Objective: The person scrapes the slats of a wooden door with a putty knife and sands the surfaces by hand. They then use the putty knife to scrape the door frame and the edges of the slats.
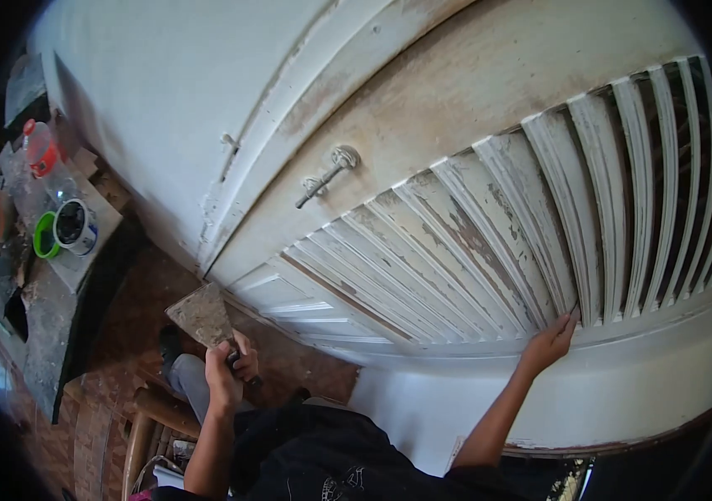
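My left hand [222,374] is closed round the handle of a wide putty knife [202,317], its broad blade smeared with pale, crusty residue and pointing up and left. Out to the right, my right hand [546,344] is at the lower ends of the slats of a white louvered door [423,221]. Its fingers pinch a small thin tool [575,308], of which only a dark tip shows; its kind cannot be made out. Paint is peeling and patchy on the slats, with brown and grey spots beside the white.
A door handle [327,177] sticks out above the slats. On the left, a cluttered table [55,346] bears a plastic bottle [39,149], a green-rimmed lid [45,235] and a white tub [75,226] with dark contents. A wooden chair [141,434] stands below.
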### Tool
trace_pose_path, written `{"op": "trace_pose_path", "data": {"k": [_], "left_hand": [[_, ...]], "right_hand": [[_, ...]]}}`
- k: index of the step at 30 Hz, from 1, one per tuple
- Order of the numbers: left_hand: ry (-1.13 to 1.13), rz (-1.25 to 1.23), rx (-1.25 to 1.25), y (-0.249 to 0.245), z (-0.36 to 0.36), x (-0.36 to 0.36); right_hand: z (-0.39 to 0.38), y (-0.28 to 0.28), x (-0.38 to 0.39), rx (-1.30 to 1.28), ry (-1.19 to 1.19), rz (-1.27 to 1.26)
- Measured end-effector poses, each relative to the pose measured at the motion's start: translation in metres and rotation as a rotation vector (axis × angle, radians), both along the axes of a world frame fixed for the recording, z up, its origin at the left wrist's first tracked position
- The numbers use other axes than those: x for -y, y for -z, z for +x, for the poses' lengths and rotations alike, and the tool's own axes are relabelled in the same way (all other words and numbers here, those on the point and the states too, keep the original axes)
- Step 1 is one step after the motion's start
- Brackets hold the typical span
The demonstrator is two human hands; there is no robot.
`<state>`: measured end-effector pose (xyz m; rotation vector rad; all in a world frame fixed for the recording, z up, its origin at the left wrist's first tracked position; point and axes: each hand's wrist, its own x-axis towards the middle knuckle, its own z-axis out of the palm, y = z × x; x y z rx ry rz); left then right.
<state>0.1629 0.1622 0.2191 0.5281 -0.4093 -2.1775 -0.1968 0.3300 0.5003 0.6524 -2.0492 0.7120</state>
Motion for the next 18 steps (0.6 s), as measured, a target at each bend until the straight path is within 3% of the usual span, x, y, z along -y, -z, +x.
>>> {"op": "trace_pose_path", "data": {"k": [4,5,7,8,9,12,14,18], "left_hand": [[0.084,0.078,-0.049,0.013,-0.023,-0.024],[0.133,0.076,-0.079,0.013,-0.032,-0.029],[0.228,0.085,-0.114,0.013,-0.050,-0.039],[0.294,0.092,-0.160,0.018,-0.058,-0.042],[0.328,0.075,-0.165,0.020,-0.067,-0.045],[0.413,0.036,-0.176,0.019,-0.081,-0.042],[0.431,0.019,-0.180,0.016,-0.082,-0.037],[0.395,-0.002,-0.178,0.021,-0.066,-0.020]], "right_hand": [[-0.003,-0.002,-0.007,0.105,-0.013,-0.037],[0.024,-0.014,0.008,0.404,0.022,-0.144],[0.031,0.002,0.019,0.210,-0.218,-0.087],[0.065,-0.005,0.046,0.335,-0.217,-0.087],[0.061,0.000,0.055,0.119,-0.320,0.060],[0.092,-0.005,0.114,0.150,-0.398,0.054],[0.096,-0.008,0.138,-0.227,-0.604,0.321],[0.078,-0.013,0.099,-0.211,-0.599,0.372]]}}
